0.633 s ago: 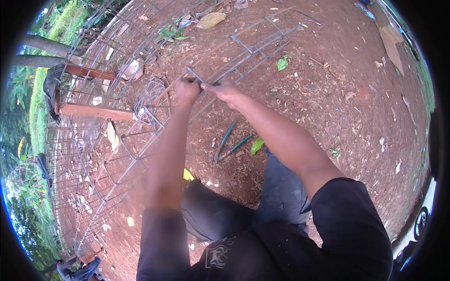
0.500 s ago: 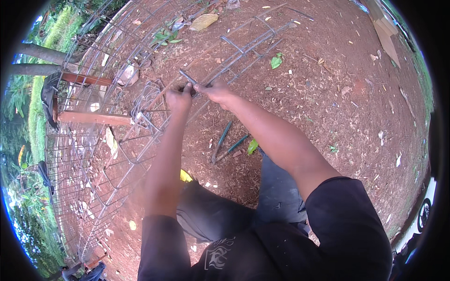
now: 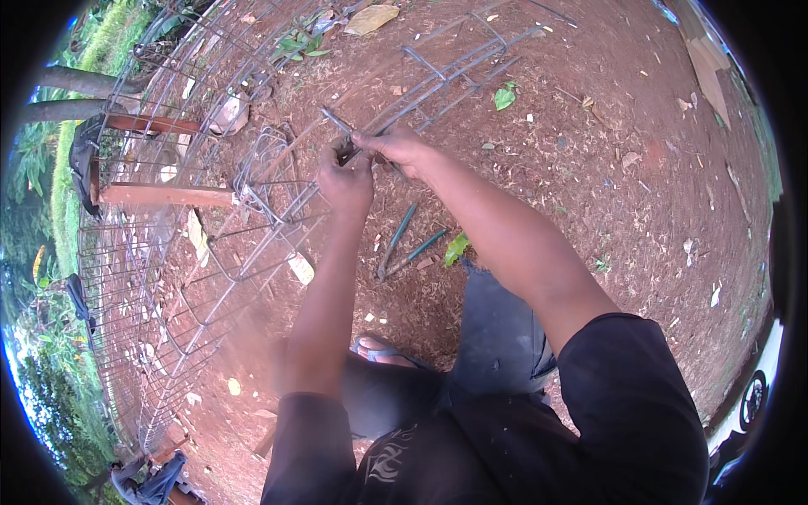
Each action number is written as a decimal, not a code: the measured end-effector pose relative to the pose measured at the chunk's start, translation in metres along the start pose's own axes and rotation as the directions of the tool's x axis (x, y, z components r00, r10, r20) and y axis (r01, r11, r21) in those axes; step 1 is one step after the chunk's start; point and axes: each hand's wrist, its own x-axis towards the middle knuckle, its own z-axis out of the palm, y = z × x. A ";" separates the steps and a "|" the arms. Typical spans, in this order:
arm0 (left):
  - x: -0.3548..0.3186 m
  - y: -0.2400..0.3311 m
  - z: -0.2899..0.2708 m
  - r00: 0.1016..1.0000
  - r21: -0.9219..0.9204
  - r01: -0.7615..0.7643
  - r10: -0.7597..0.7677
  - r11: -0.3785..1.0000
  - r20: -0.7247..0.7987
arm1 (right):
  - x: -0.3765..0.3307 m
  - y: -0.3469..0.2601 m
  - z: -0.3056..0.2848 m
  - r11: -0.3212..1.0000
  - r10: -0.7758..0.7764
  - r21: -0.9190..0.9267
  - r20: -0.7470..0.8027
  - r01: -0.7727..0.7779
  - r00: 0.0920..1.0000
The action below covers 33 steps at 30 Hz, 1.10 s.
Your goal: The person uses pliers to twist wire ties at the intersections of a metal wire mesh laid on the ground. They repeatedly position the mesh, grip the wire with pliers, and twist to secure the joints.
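Head view: long, narrow reinforcement cage (image 3: pixel 443 77) of thin steel bars, grey to rust-brown, parallel lengths crossed by bent square ties, slanting above reddish-brown earth ground (image 3: pixel 656 295) from 8 o'clock to 1 o'clock. Slim, straight, dark metal rod (image 3: pixel 336 119) at 11 o'clock of centre, set across the line of the cage, free tip toward 10 o'clock.

Right hand (image 3: pixel 394 148) at the rod's lower end, grip narrow, holding it between thumb and fingers; back of the hand upward, wrist nearly straight. Bare right forearm (image 3: pixel 505 227) reaching in from 4 o'clock toward 11 o'clock. Left hand (image 3: pixel 345 178) close at 7 o'clock of the right, fingers bunched, grip curled narrow; inner fingers hidden, so cannot tell about any hold on rod or bar. Bare left forearm (image 3: pixel 324 290) rising almost upright, leaning toward 1 o'clock.

Loose tangle of thin grey wire (image 3: pixel 250 195) by the cage, at 9 o'clock of the left hand. Beyond, reddish-brown wooden beam (image 3: pixel 168 195). Long tool with two green handles (image 3: pixel 394 249), spread in a V, lying on the ground at 5 o'clock of both hands. Yellow-green leaf (image 3: pixel 457 248) just beside.
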 end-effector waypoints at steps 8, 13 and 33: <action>-0.010 -0.025 0.011 0.960 0.158 -0.173 0.203 0.972 -0.195 | -0.041 -0.017 0.000 0.913 -0.076 -0.397 0.059 0.093 0.995; -0.016 -0.032 0.021 0.932 0.085 -0.209 0.225 0.974 -0.283 | -0.053 -0.024 0.023 0.545 -0.291 -0.834 -0.095 0.084 0.952; -0.033 -0.041 0.019 0.944 -0.136 -0.235 0.193 0.962 -0.267 | -0.106 -0.069 0.102 -0.253 -0.512 -0.967 0.132 -0.003 0.849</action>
